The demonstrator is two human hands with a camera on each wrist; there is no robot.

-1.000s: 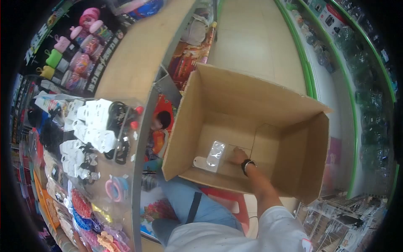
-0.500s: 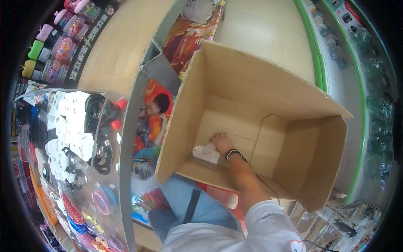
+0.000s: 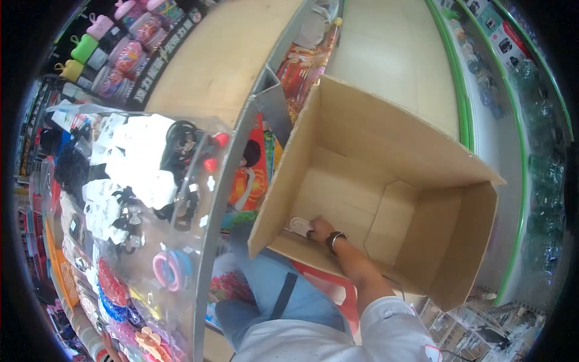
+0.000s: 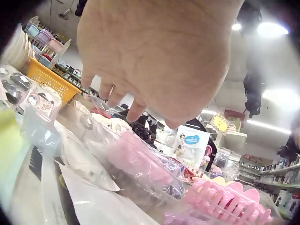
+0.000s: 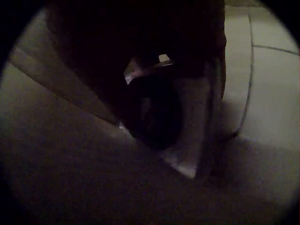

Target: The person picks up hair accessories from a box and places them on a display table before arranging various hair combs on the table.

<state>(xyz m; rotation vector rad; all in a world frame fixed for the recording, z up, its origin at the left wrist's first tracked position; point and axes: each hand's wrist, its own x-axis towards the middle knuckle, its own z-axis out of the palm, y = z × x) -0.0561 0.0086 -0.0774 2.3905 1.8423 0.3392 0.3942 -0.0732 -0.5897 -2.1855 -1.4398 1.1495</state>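
Inside the cardboard box (image 3: pixel 338 175), low at its near left corner, my right hand (image 3: pixel 321 229) pinches a small white packet (image 3: pixel 300 226). The dim right wrist view shows fingers and thumb around the packet (image 5: pixel 193 112), which has a dark round part; fingertip detail is lost in shadow. My left hand (image 4: pixel 154 56) is palm-down in the left wrist view, fingers relaxed and slightly spread, above clear bins with pink hair clips (image 4: pixel 225 201) and bagged goods. In the head view only a bit of the left hand (image 3: pixel 113 348) shows at the bottom left.
A clear-sided rack of carded hair accessories (image 3: pixel 136 163) stands left of the box, behind a grey shelf edge (image 3: pixel 224 199). A red stool (image 3: pixel 344 289) is under the box's near side. Green-edged shelves (image 3: pixel 461 90) run along the right.
My right hand has moved left across the box bottom to the packet and taken hold of it. The packet, flat on the bottom earlier, is now partly covered by the hand. The head view has shifted.
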